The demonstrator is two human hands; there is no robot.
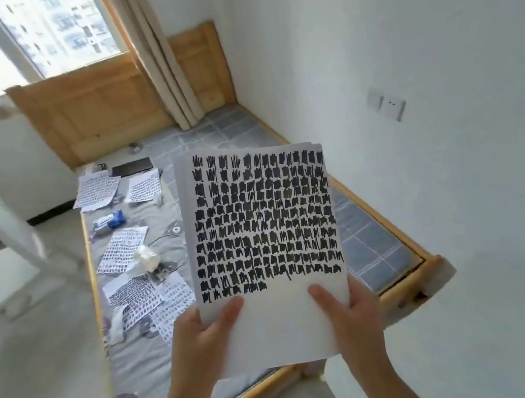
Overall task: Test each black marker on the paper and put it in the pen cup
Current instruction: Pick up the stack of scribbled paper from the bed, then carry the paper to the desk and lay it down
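I hold a stack of white paper [276, 332] up in front of me, above a bed. Its top sheet is covered with rows of black marker scribbles, and only the bottom strip is blank. My left hand [203, 333] grips the lower left edge with the thumb on top. At the lower right edge my right hand [349, 309] grips it the same way. No marker and no pen cup are in sight.
A wooden-framed bed [404, 286] with grey bedding lies below. On it are several scribbled sheets [122, 250], a blue packet [110, 220], a crumpled white wad [146, 258] and a dark flat device [131, 167]. White walls stand at right; a white frame [7, 220] at left.
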